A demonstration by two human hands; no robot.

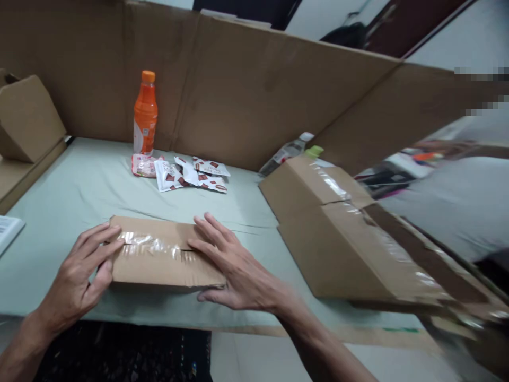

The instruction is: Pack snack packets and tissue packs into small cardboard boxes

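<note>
A small flat cardboard box lies near the table's front edge, its top seam covered with clear tape. My left hand rests against the box's left end, fingers stretched out over the tape. My right hand lies flat on the box's right end, fingers spread, thumb along the front side. Neither hand grips anything.
An orange drink bottle stands at the back, with several snack packets in front of it. A larger taped cardboard box sits to the right, with a clear bottle lying behind it. Cardboard walls surround the pale green table.
</note>
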